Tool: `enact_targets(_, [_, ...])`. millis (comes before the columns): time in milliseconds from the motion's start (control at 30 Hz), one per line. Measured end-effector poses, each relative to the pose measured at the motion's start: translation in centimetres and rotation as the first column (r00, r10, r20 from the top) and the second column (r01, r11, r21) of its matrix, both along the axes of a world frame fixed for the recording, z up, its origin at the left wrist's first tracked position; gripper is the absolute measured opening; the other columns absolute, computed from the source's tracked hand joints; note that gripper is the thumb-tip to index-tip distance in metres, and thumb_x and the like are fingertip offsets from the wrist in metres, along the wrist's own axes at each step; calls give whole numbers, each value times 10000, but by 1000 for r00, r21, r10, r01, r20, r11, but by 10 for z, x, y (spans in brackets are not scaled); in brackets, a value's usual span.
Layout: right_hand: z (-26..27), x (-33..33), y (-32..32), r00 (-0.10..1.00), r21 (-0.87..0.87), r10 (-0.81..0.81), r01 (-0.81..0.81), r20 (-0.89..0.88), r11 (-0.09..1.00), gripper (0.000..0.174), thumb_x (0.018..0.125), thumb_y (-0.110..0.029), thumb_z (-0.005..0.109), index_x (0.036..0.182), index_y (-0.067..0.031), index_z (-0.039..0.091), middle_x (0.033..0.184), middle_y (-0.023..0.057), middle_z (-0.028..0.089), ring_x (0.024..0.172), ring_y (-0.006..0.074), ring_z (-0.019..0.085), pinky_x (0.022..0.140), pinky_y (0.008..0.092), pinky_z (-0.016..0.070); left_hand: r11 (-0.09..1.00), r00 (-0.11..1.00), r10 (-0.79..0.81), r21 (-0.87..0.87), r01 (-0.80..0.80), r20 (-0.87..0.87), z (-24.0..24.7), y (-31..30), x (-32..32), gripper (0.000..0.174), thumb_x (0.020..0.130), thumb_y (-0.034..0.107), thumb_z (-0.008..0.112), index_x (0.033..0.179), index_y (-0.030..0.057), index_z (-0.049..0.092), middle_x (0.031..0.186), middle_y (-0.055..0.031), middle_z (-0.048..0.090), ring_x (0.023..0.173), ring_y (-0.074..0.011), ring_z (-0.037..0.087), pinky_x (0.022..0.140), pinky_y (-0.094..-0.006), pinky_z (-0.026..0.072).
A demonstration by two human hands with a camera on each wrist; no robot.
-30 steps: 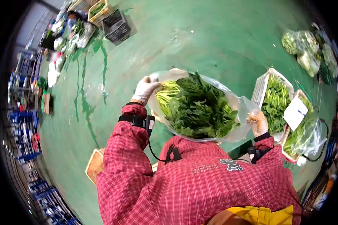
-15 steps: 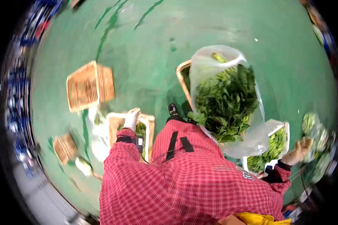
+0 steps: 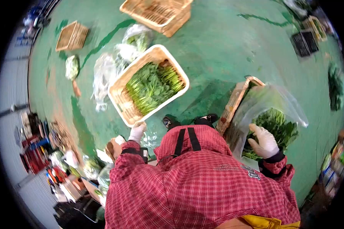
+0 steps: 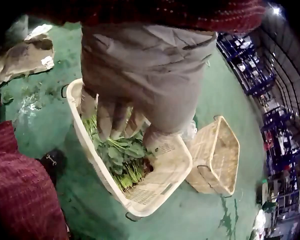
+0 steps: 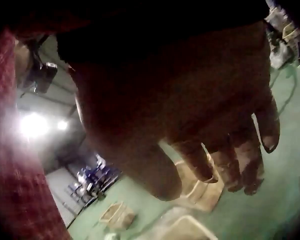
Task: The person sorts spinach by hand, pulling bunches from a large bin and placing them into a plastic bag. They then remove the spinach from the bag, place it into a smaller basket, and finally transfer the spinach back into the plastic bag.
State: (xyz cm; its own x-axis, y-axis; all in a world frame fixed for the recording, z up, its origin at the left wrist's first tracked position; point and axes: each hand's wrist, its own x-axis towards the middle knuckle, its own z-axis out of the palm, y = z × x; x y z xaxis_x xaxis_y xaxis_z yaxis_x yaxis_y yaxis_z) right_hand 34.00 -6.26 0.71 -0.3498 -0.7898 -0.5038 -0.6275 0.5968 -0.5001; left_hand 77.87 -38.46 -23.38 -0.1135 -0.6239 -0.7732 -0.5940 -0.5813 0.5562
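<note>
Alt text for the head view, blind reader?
Seen from above, a person in red plaid: gloved left hand at the corner of a white basket of leafy greens on a green floor, gloved right hand over a clear bag of greens.

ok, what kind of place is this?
Likely a vegetable packing warehouse: painted green floor, a basket of leafy greens, a plastic bag of greens, empty baskets lying about.

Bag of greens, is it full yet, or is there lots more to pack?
Partly done: the bag holds some greens low down, and other bagged greens lie on the floor. In hand: the right hand rests on the bag; the left hand is at the basket rim. Left: the basket has many leaves, so probably a lot.
</note>
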Motion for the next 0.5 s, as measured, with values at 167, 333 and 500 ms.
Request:
enact_targets(167, [7,68,-110,962,47,257,-254,-92,966,521,790,-195,615,1259,-15,476,959,216,591,878,391,579,767,457,461,972,960,221,118,-202,-173,-73,23,141,351,863,215,617,1135,-4,589,926,-77,641,734,-166,620,593,-270,478])
enact_targets(333, [-3,148,-198,902,-158,389,-418,-185,895,467,812,-179,600,1251,-55,502,1023,215,612,930,364,597,786,440,475,923,949,316,226,-312,17,-67,18,228,328,868,225,615,1152,68,569,995,-75,652,822,-195,643,618,-316,475])
enact_targets(500, [-18,206,-301,808,11,581,-583,-95,813,501,794,-224,615,1241,-34,490,1041,234,610,961,388,589,812,457,472,858,865,496,196,-475,-74,-57,-8,282,311,883,236,622,1140,67,575,988,-77,648,816,-200,642,606,-293,470])
